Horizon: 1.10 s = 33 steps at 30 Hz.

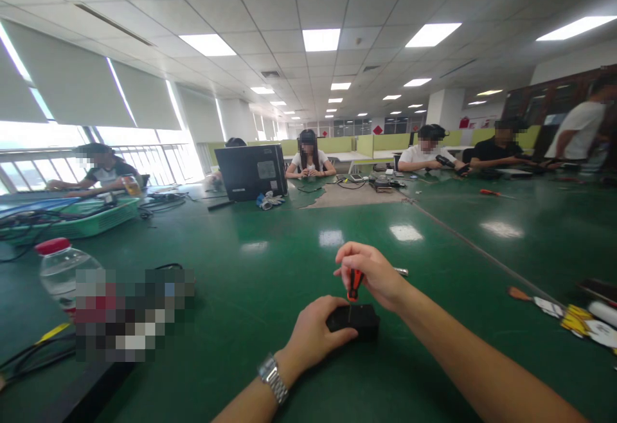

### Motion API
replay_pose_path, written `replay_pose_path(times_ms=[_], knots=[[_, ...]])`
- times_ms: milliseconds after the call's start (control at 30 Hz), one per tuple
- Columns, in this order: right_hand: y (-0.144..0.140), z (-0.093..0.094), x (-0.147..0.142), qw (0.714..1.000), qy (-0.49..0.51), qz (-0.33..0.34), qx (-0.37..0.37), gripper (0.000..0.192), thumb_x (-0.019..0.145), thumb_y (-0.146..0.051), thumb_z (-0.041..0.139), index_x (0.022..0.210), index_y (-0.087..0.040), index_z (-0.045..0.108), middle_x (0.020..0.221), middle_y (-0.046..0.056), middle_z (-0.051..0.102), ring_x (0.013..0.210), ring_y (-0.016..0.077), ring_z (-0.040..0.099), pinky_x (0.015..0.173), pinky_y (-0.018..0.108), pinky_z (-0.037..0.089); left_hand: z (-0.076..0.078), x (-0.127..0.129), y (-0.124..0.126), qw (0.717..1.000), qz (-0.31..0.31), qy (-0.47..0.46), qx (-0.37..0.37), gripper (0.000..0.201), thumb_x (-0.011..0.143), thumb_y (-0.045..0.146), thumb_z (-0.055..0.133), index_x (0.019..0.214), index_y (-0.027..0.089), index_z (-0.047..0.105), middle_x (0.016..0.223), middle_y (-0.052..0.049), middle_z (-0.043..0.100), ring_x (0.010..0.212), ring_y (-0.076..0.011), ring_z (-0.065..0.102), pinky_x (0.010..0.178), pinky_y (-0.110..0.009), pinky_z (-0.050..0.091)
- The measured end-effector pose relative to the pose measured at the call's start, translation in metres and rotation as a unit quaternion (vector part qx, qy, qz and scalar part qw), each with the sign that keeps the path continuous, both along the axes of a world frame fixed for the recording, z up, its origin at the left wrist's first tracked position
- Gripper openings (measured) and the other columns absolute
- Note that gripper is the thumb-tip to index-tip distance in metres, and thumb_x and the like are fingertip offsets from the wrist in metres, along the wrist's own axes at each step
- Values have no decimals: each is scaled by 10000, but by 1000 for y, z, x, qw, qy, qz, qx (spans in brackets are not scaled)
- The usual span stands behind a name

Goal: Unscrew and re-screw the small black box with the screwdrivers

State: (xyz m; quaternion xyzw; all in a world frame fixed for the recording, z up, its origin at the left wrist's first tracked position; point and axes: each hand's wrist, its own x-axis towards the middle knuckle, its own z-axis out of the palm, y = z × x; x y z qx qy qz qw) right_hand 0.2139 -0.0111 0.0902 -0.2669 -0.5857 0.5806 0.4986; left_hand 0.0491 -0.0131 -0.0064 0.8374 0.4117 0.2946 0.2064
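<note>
**Black box under screwdriver, centre foreground of the bench**

The black box [353,320] lies flat on the green bench [241,281], directly in front of the person and close to the body. It is a small, matte, rectangular block with squared edges; its long axis runs left to right across the view.

The left hand [313,336] rests against the left end of the box, fingers curled over its near top edge and pressing it to the bench. A metal link wristwatch [273,378] sits on that wrist.

The right hand [373,275] is above the box and slightly to its right. Its fingers are closed round the orange-and-black handle of a screwdriver [355,283]. The tool stands nearly upright, tip down, and the tip meets the top face of the box near its middle. Both hands are therefore at the box: the left at its side, the right directly over it.

The bench surface is smooth and glossy, and reflects the ceiling lights.

Surrounding items:
- A clear plastic bottle [60,272] with a red cap stands well to the left.
- A second orange-handled tool [519,294] lies well to the right, beside yellow-and-white items too blurred to identify.
- A dark computer case [250,171] stands at the far side of the bench.
- Other people sit at the far and left edges, well apart from the box.
</note>
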Motion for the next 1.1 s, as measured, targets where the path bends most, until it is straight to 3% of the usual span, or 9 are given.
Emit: replay_pose_path(times_ms=[133,267,400,533,667,800,900,1033,1100], knots=[[-1,0,0,999,34,-24,6,190,713,-260,676,868,-189,591,672,-38,604,614,108,555,646,255,419,0,0,0,1000,2,1,-2,411,707,376,760,1076,255,625,1001,-9,672,896,-219,600,765,-288,444],[-2,1,0,999,31,28,-7,120,782,-269,603,864,-184,582,548,-63,548,500,91,503,677,289,434,1,1,0,1000,-2,0,-1,406,706,369,758,1074,260,627,1010,-10,669,908,-218,599,787,-291,448],[-2,0,0,999,42,-7,-1,228,722,-246,688,916,-188,583,673,-49,586,605,95,552,664,257,429,2,1,0,1000,2,6,-1,407,708,380,749,1073,245,631,999,-20,672,898,-222,601,777,-294,455],[-2,-2,0,996,59,54,-28,200,755,-275,653,914,-186,572,581,-57,555,514,101,523,640,294,458,2,0,-1,1000,-3,-7,-2,409,710,384,746,1078,248,631,1020,-22,670,911,-221,604,795,-296,459],[-1,-2,1,997,74,15,-19,263,701,-241,704,927,-191,580,659,-45,577,579,107,552,618,262,449,3,0,-1,1000,-5,-3,-2,394,717,396,740,1065,247,633,1002,-20,673,901,-222,606,779,-294,459],[-2,-1,0,995,64,69,-31,188,759,-257,637,922,-181,583,582,-50,559,528,107,530,641,293,459,4,0,-1,1000,-7,-3,-5,409,717,392,742,1084,250,629,1030,-20,672,925,-223,604,800,-294,458],[-2,-1,-1,996,76,40,-28,215,732,-228,662,927,-183,586,674,-32,596,597,107,558,647,270,455,3,0,-1,1000,-3,-1,-5,414,716,391,746,1087,249,630,1038,-22,671,931,-226,602,804,-296,458],[-2,-2,-1,995,73,62,-41,157,769,-257,612,904,-181,586,551,-57,535,492,104,516,612,292,467,2,0,0,1000,-3,-9,-10,426,706,369,762,1094,257,624,1034,-10,669,927,-218,605,815,-296,454],[-2,-2,-1,996,72,46,-39,173,762,-258,621,913,-180,588,590,-42,560,523,115,541,597,287,469,2,0,0,1000,-3,-10,-11,423,705,366,764,1090,260,624,1025,-6,668,920,-215,605,808,-293,454]])
